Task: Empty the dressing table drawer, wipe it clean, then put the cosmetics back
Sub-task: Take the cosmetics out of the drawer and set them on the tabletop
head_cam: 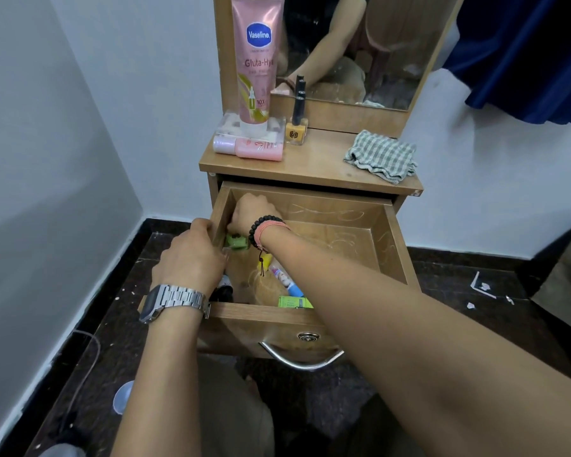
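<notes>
The wooden drawer (389,245) of the dressing table is pulled out. My left hand (192,255) grips its left wall. My right hand (254,211) reaches into the back left corner, fingers curled over a small green item (236,241); whether it grips it I cannot tell. A dark bottle (223,293), a yellow item (267,259), a white and blue tube (285,280) and a green box (294,302) lie near the drawer's front. On the tabletop (317,163) stand a pink Vaseline tube (256,57) and a yellow nail polish bottle (296,127), beside a lying pink bottle (248,148).
A checked grey cloth (381,156) lies crumpled on the right of the tabletop. A mirror (353,51) rises behind it. White walls close in on the left and right. Dark floor with white scraps (485,288) and a plastic cup (124,397) surrounds the table. A blue curtain (528,54) hangs upper right.
</notes>
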`<action>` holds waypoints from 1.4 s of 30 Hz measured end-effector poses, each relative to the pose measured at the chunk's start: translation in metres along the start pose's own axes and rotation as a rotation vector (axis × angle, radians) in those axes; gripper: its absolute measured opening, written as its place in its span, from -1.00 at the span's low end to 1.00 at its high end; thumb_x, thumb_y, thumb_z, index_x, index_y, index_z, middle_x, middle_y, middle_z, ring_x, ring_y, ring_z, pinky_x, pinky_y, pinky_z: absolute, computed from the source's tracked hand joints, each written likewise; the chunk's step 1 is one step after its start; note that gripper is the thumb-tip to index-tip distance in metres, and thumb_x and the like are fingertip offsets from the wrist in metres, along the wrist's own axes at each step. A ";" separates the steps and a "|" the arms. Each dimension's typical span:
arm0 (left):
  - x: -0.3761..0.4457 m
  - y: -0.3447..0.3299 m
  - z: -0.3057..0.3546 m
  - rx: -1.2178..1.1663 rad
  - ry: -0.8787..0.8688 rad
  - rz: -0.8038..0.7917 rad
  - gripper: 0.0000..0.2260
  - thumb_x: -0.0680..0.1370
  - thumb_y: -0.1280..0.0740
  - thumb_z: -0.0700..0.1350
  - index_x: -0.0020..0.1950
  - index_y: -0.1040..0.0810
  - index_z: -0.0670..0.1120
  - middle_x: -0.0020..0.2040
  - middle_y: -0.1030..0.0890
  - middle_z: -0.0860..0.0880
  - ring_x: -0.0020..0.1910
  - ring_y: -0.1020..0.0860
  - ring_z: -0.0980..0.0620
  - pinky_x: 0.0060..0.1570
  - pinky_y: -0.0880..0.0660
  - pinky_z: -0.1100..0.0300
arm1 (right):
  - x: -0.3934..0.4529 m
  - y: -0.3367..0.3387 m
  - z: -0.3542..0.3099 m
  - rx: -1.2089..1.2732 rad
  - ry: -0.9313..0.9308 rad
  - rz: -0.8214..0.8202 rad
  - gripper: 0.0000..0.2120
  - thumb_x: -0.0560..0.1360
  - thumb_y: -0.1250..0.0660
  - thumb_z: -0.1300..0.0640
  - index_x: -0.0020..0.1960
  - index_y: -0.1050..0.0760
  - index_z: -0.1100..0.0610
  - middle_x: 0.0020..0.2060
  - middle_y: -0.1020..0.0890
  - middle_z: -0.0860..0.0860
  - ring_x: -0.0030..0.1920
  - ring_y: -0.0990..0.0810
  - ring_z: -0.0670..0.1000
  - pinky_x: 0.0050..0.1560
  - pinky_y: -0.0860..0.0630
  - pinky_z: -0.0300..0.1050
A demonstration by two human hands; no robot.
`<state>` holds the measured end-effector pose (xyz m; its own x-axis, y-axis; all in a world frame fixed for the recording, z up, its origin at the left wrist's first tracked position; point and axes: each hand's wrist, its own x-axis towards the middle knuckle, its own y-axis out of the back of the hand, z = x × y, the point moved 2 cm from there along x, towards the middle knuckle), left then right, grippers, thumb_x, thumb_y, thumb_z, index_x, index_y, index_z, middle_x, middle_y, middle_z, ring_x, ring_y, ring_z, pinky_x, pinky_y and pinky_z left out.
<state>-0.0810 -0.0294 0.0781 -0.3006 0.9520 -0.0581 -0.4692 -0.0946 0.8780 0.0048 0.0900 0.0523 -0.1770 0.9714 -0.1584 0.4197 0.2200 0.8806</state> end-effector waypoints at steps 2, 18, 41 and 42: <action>0.000 0.000 0.001 0.001 0.000 0.005 -0.56 0.53 -0.20 -0.12 0.43 -0.30 0.03 0.18 -0.55 -0.17 0.07 -0.53 -0.25 0.02 -0.50 -0.09 | 0.003 0.001 0.003 0.013 -0.033 -0.039 -0.70 0.41 -0.42 0.10 0.11 -0.56 0.18 0.09 -0.60 0.16 0.10 -0.59 0.22 0.04 -0.56 -0.01; 0.000 -0.001 0.001 0.014 0.014 0.023 -0.56 0.53 -0.17 -0.16 0.41 -0.31 0.05 0.17 -0.55 -0.16 0.04 -0.54 -0.24 -0.03 -0.51 -0.06 | -0.015 0.002 0.007 0.002 0.031 -0.039 -0.77 0.47 -0.39 0.08 0.08 -0.54 0.16 0.04 -0.62 0.16 0.03 -0.60 0.20 -0.07 -0.50 -0.06; -0.005 0.002 0.004 0.028 0.014 0.036 -0.59 0.57 -0.18 -0.11 0.43 -0.30 0.04 0.23 -0.52 -0.17 0.13 -0.51 -0.25 -0.05 -0.42 -0.02 | 0.002 0.168 0.044 0.421 0.221 0.654 -0.72 0.40 -0.51 0.16 -0.04 -0.42 0.08 -0.23 -0.55 -0.04 -0.21 -0.53 -0.08 -0.28 -0.40 -0.39; -0.004 0.002 0.003 0.030 0.018 0.039 -0.59 0.58 -0.17 -0.11 0.43 -0.30 0.05 0.23 -0.52 -0.17 0.13 -0.51 -0.25 -0.04 -0.43 -0.02 | 0.006 0.167 0.043 0.396 0.215 0.651 -0.72 0.40 -0.51 0.16 -0.05 -0.41 0.07 -0.21 -0.55 -0.01 -0.19 -0.52 -0.05 -0.29 -0.37 -0.39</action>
<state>-0.0781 -0.0328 0.0812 -0.3332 0.9423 -0.0313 -0.4314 -0.1228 0.8938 0.1121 0.1368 0.1796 0.0617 0.8859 0.4597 0.7764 -0.3320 0.5357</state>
